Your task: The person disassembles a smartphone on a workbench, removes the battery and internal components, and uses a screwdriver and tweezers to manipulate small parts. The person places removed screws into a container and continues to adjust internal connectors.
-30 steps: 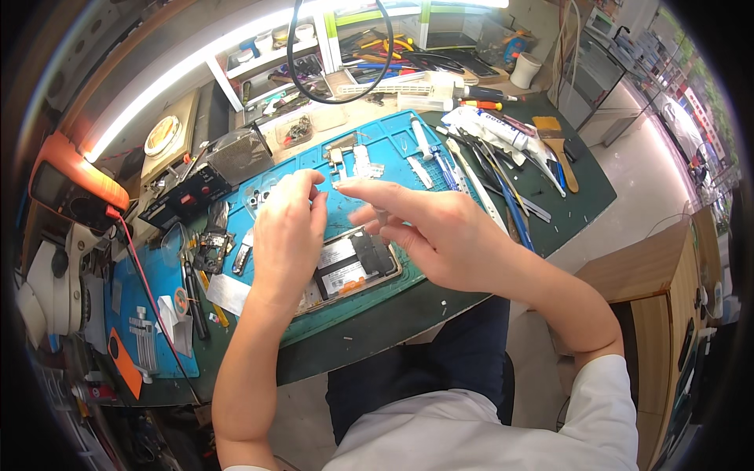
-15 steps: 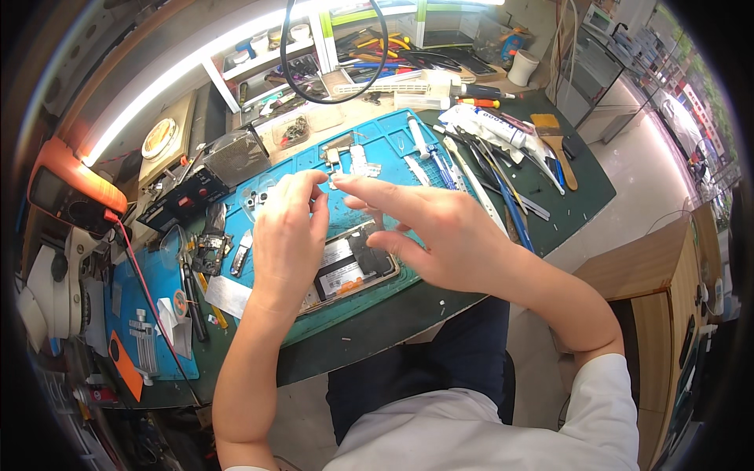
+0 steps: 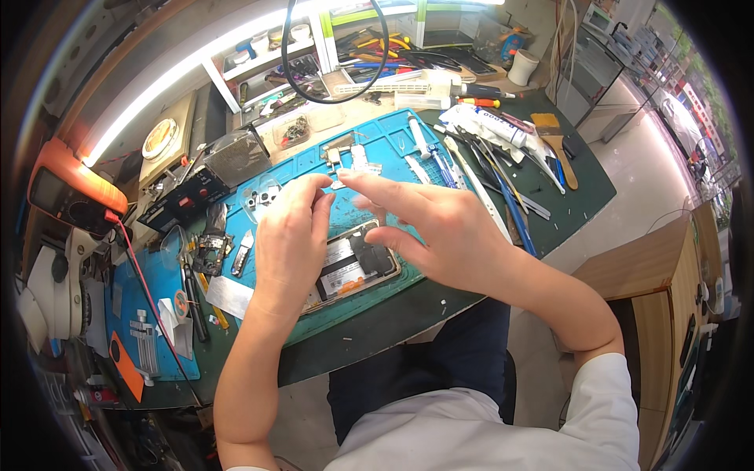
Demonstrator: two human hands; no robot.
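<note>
The left grip [image 3: 289, 228] is half curled, thumb and index finger apart in view; I cannot tell whether the hidden fingers pinch anything. The right grip [image 3: 452, 228] is spread, its index finger stretched toward the left grip's fingertips and its thumb held well clear of it; the other fingers are blurred.

The opened phone [image 3: 342, 276] lies below and between the two grips, nearer the body, on the mat [image 3: 339, 210], which covers part of the counter [image 3: 393, 326]. Pale metal parts [image 3: 360, 159] sit just beyond the fingertips. Left of the left grip are a stripped board [image 3: 212, 250], a black power box [image 3: 182, 202] and, farther out, an orange multimeter [image 3: 86, 184]. Beyond the right grip lie a syringe [image 3: 418, 137], a white tube [image 3: 501, 130] and, farther right, a brush [image 3: 559, 146].
</note>
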